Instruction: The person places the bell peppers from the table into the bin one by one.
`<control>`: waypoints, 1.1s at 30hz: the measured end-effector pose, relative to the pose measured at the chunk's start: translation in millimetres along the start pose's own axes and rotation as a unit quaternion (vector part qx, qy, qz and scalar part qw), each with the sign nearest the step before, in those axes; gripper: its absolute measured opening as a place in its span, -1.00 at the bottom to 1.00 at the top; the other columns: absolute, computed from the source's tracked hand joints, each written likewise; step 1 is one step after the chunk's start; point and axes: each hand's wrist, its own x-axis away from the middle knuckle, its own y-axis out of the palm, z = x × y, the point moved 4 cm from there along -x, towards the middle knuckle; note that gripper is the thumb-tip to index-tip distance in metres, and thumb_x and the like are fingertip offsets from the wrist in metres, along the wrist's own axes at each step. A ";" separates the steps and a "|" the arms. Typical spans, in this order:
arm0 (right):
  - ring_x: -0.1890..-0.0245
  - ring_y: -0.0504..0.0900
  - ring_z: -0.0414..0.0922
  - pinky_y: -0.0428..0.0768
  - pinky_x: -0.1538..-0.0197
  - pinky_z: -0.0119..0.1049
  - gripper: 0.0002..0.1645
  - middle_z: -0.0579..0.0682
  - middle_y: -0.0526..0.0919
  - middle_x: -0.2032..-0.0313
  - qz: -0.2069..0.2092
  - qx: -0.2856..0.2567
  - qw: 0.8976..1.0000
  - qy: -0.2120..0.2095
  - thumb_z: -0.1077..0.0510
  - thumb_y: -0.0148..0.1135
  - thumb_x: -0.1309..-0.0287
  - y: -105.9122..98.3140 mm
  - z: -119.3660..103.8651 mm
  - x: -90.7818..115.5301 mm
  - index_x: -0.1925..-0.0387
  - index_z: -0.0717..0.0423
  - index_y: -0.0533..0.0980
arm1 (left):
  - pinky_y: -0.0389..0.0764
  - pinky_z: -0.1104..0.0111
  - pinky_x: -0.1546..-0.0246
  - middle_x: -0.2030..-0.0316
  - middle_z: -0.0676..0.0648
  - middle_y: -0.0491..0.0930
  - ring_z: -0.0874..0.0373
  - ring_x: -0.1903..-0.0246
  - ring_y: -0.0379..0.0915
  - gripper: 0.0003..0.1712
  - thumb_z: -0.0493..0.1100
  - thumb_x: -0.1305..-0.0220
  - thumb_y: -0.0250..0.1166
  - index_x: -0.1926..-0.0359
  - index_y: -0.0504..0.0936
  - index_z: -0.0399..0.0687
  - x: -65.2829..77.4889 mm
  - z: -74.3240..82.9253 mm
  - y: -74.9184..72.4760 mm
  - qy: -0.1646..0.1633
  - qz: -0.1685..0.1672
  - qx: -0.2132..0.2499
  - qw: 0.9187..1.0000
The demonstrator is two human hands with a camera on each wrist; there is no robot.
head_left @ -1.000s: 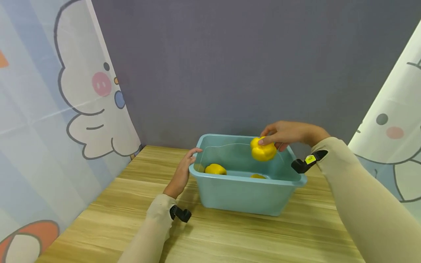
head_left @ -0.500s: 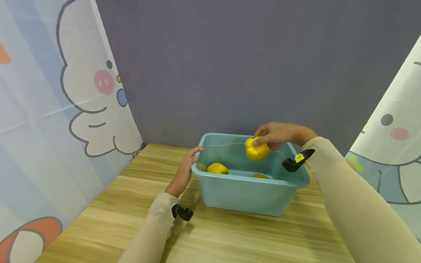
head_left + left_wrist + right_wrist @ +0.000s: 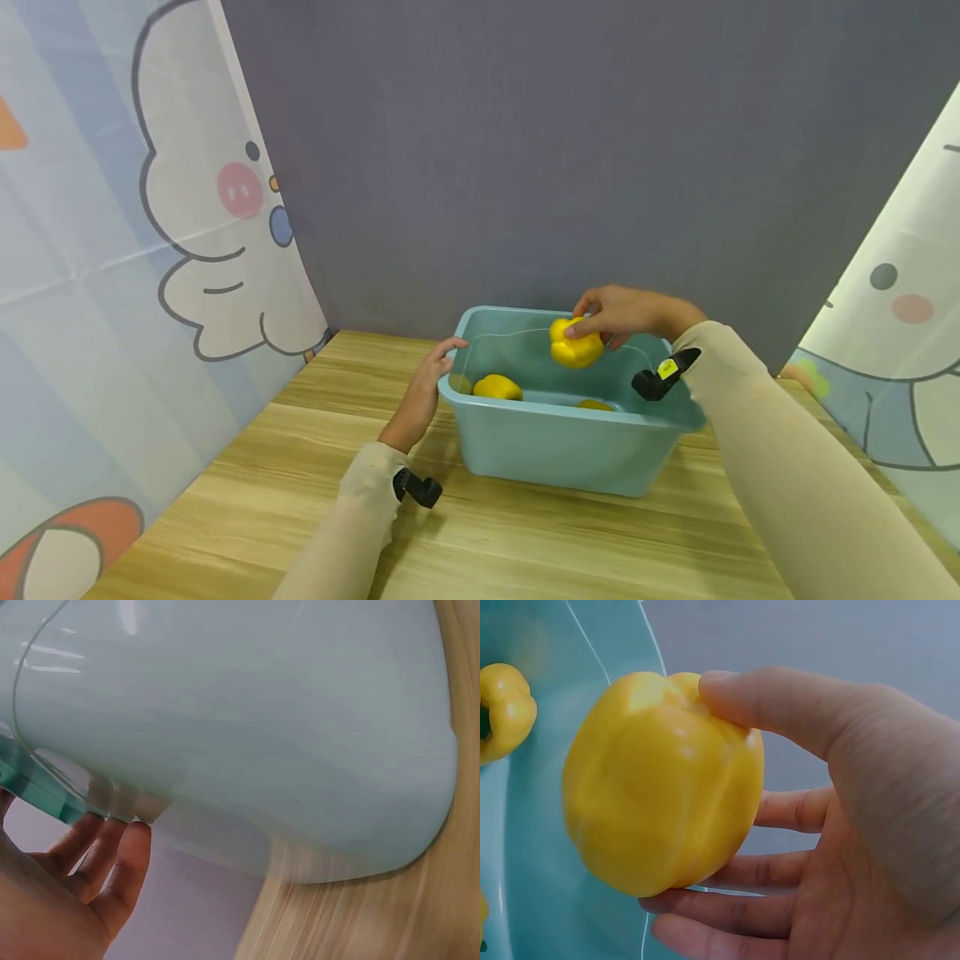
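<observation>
A yellow bell pepper (image 3: 574,348) is pinched between the thumb and fingers of my right hand (image 3: 633,312), held over the inside of a light blue plastic tub (image 3: 555,450). Up close in the right wrist view, the thumb presses the pepper's top edge and the fingers support its far side. My left hand (image 3: 422,390) grips the tub's left rim; in the left wrist view its fingertips (image 3: 135,836) touch the wall under the rim. Inside the tub lie a yellow pepper (image 3: 498,387) at the left and another yellow piece (image 3: 595,405), mostly hidden by the front rim.
The tub stands on a wood-grain table (image 3: 315,467) near a grey back wall (image 3: 585,150). Cartoon-printed curtains hang at the left (image 3: 90,333) and right (image 3: 900,367). Each sleeved wrist wears a small black camera, the right one (image 3: 660,379) close over the tub's right side.
My right hand has carried the yellow bell pepper leftward, farther over the tub. The left hand stays at the rim, and the head view has shifted slightly.
</observation>
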 end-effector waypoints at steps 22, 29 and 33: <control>0.00 0.61 0.07 0.61 -0.01 -0.05 -0.27 0.16 0.56 -0.10 -0.015 -0.001 1.000 0.001 -0.22 0.28 -0.27 16.7 -11.2 -8.1 -0.24 0.19 0.39 | 0.13 -0.14 -0.27 -0.41 -0.13 0.23 -0.10 -0.34 0.10 -0.44 -0.02 -0.53 -0.19 -0.37 0.33 -0.23 4.1 3.0 -5.3 -0.002 0.002 0.001 1.000; -0.10 0.59 0.14 0.61 -0.02 -0.05 -0.35 0.21 0.52 -0.21 0.018 -0.020 1.000 -0.013 -0.16 0.19 -0.37 9.1 -9.5 0.5 -0.27 0.18 0.39 | 0.10 -0.17 -0.28 -0.39 -0.14 0.26 -0.11 -0.33 0.12 -0.43 0.01 -0.52 -0.17 -0.35 0.35 -0.24 5.1 3.0 -6.2 0.004 0.004 0.001 1.000; -0.08 0.60 0.13 0.61 -0.02 -0.01 -0.38 0.23 0.53 -0.19 0.047 -0.027 0.998 -0.019 -0.13 0.16 -0.40 1.8 0.3 11.7 -0.25 0.22 0.40 | 0.10 -0.11 -0.29 -0.39 -0.12 0.27 -0.08 -0.35 0.11 -0.43 0.06 -0.52 -0.15 -0.34 0.38 -0.18 6.4 3.1 -6.6 0.007 0.005 -0.007 1.000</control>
